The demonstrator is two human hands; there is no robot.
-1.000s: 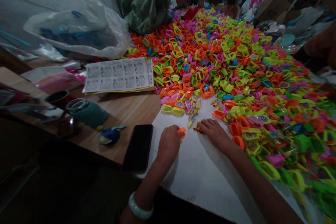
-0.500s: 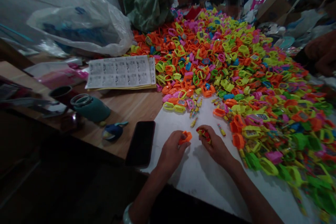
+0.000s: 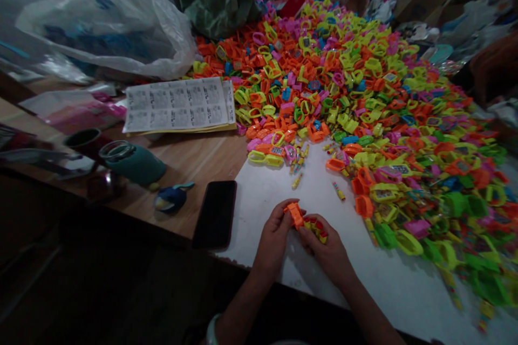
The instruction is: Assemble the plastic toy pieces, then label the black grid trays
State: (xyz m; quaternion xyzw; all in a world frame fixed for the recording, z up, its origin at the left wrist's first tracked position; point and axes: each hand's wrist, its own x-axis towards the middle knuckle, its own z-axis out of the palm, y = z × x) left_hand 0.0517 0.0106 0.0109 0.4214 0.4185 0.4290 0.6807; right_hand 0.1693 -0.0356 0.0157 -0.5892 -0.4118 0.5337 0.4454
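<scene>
In the head view my left hand (image 3: 272, 240) is closed on an orange plastic toy watch (image 3: 295, 214), held above the white sheet (image 3: 259, 199). My right hand (image 3: 329, 250) grips several small yellow-and-red tubes (image 3: 316, 228), and its fingertips meet the lower end of the orange piece. The two hands are together; how the tubes and the orange piece touch is hidden by fingers. Similar small tubes, one (image 3: 297, 180) among them, lie on the sheet beyond my hands. Another tube (image 3: 339, 191) rests to the right.
A big heap of bright toy watches (image 3: 356, 91) covers the back and right. To the left lie a black phone (image 3: 215, 214), a blue item (image 3: 170, 199), a teal jar (image 3: 135, 164) and printed sheets (image 3: 178, 105). People are in the background.
My hands have come together, the right moving down toward the left, and the orange piece has turned. The whole view has shifted slightly.
</scene>
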